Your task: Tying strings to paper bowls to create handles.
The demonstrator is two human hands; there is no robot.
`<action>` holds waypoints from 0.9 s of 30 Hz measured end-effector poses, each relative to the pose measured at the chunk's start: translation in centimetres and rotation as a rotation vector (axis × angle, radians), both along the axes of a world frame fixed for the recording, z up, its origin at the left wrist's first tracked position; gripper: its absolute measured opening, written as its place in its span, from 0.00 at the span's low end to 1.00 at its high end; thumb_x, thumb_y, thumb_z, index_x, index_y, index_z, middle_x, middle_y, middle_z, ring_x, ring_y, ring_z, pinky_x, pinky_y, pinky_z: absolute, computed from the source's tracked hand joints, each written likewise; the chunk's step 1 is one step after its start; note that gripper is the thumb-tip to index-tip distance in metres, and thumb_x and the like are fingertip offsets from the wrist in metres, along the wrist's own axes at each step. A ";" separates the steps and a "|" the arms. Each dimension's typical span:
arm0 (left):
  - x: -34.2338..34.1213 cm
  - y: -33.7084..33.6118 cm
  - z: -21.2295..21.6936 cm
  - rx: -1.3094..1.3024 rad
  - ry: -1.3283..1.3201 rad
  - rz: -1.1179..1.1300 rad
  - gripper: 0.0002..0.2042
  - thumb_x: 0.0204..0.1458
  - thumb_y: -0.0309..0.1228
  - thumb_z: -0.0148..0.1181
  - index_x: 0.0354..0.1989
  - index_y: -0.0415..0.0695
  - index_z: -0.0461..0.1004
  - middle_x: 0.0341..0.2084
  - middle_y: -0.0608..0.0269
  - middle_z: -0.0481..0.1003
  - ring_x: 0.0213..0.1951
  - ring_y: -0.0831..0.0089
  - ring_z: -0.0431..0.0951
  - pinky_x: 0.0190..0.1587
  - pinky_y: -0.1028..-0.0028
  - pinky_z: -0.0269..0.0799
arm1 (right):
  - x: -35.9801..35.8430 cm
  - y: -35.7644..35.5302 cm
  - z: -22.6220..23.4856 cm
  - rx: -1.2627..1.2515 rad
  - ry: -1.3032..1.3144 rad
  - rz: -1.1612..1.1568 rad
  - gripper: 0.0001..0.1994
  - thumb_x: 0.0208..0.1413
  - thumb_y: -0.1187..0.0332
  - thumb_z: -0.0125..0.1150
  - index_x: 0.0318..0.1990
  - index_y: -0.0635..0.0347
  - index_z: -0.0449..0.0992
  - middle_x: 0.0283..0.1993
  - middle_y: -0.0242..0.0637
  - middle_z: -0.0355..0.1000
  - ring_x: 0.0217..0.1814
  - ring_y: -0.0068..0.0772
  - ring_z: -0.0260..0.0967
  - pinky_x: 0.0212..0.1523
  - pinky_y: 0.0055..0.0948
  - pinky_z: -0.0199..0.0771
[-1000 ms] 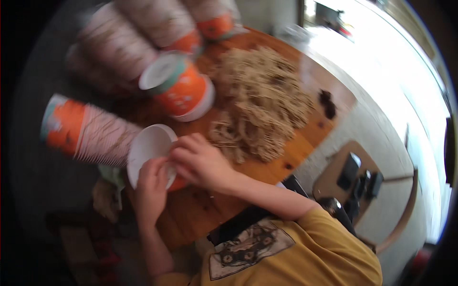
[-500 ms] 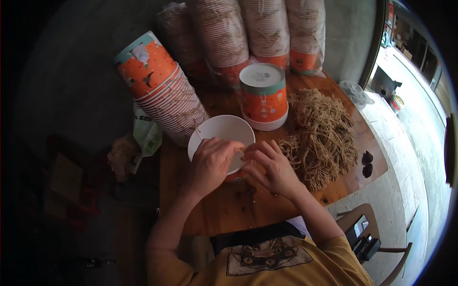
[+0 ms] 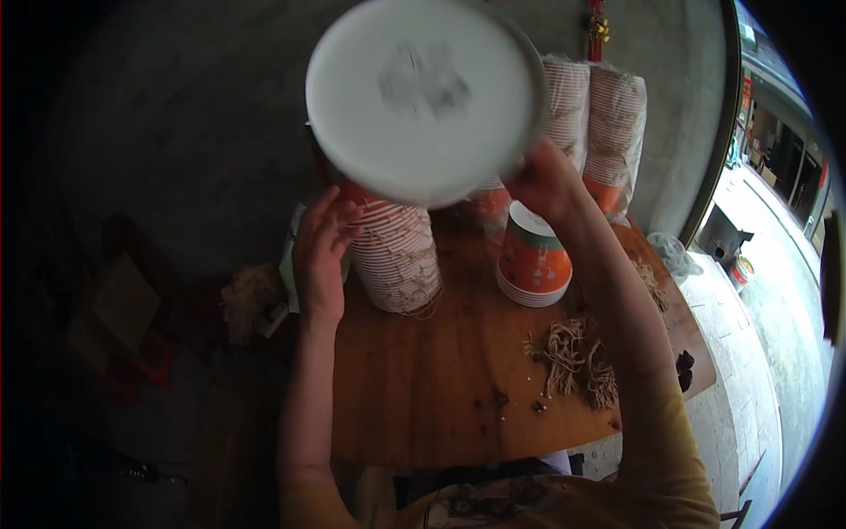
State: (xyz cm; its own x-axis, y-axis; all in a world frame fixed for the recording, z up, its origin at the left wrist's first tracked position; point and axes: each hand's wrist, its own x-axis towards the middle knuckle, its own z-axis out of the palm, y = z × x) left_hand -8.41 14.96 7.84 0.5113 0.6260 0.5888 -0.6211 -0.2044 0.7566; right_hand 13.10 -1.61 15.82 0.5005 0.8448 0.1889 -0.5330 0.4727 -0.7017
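Note:
A white paper bucket (image 3: 427,97) is raised close to the camera, its round base with a grey print facing me. Its walls and mouth are hidden behind that base. My right hand (image 3: 548,183) grips it at its right side, slightly smeared by motion. Below it stands the tall stack of nested paper buckets (image 3: 394,256), with twine loops hanging along its rims; its upper part is covered by the raised bucket. Beside this stack my left hand (image 3: 322,251) is held up with fingers apart, near or against its upper left side; contact cannot be made out.
A short upturned orange bucket stack (image 3: 534,260) stands on the wooden table (image 3: 423,388). Brown twine (image 3: 577,361) lies at right, partly behind my right arm. Plastic-wrapped bucket stacks (image 3: 612,132) line the wall. Dark sunglasses (image 3: 686,370) lie near the right edge.
The bucket that stood upright under both hands is now lifted and turned over in my right hand, above the tall stack. My left hand has moved left and up, off the twine.

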 end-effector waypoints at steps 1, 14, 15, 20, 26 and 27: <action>-0.1 0.1 0.9 0.004 -0.046 0.029 0.18 0.59 0.35 0.49 0.56 0.40 0.65 0.45 0.60 0.71 0.48 0.72 0.72 0.51 0.71 0.66 | 1.7 1.9 1.0 0.100 0.065 0.171 0.08 0.60 0.64 0.55 0.34 0.58 0.73 0.26 0.26 0.70 0.18 0.13 0.61 0.15 0.09 0.64; -1.0 5.1 3.5 0.140 -0.004 0.245 0.16 0.59 0.32 0.49 0.53 0.40 0.66 0.45 0.60 0.70 0.49 0.71 0.71 0.50 0.71 0.67 | 4.0 14.6 1.8 0.176 0.372 0.389 0.09 0.58 0.67 0.57 0.30 0.64 0.72 0.24 0.29 0.70 0.19 0.15 0.67 0.22 0.13 0.78; -0.5 5.7 3.8 0.139 -0.006 0.244 0.16 0.59 0.32 0.49 0.53 0.40 0.66 0.45 0.60 0.70 0.49 0.71 0.71 0.50 0.71 0.67 | 4.1 15.0 1.4 0.155 0.398 0.355 0.10 0.57 0.67 0.58 0.28 0.64 0.72 0.23 0.30 0.70 0.20 0.16 0.69 0.23 0.14 0.80; 1.3 8.3 4.1 0.140 -0.044 0.299 0.18 0.59 0.33 0.51 0.55 0.40 0.64 0.51 0.58 0.66 0.54 0.70 0.66 0.53 0.70 0.66 | 2.6 16.0 2.3 0.179 0.495 0.273 0.09 0.57 0.69 0.59 0.27 0.65 0.71 0.23 0.31 0.70 0.21 0.18 0.70 0.25 0.15 0.81; 2.4 9.2 5.1 0.177 -0.010 0.333 0.25 0.60 0.41 0.48 0.62 0.41 0.57 0.61 0.55 0.58 0.62 0.65 0.59 0.59 0.64 0.60 | 3.7 16.1 2.8 0.097 0.385 0.216 0.09 0.56 0.70 0.59 0.27 0.65 0.72 0.24 0.31 0.71 0.21 0.19 0.71 0.24 0.15 0.81; 2.2 9.6 5.6 0.179 -0.007 0.338 0.25 0.60 0.41 0.48 0.62 0.41 0.57 0.61 0.55 0.58 0.62 0.65 0.59 0.59 0.64 0.60 | 4.0 16.0 2.8 0.066 0.370 0.229 0.09 0.56 0.70 0.59 0.27 0.66 0.72 0.24 0.31 0.71 0.21 0.19 0.71 0.24 0.14 0.80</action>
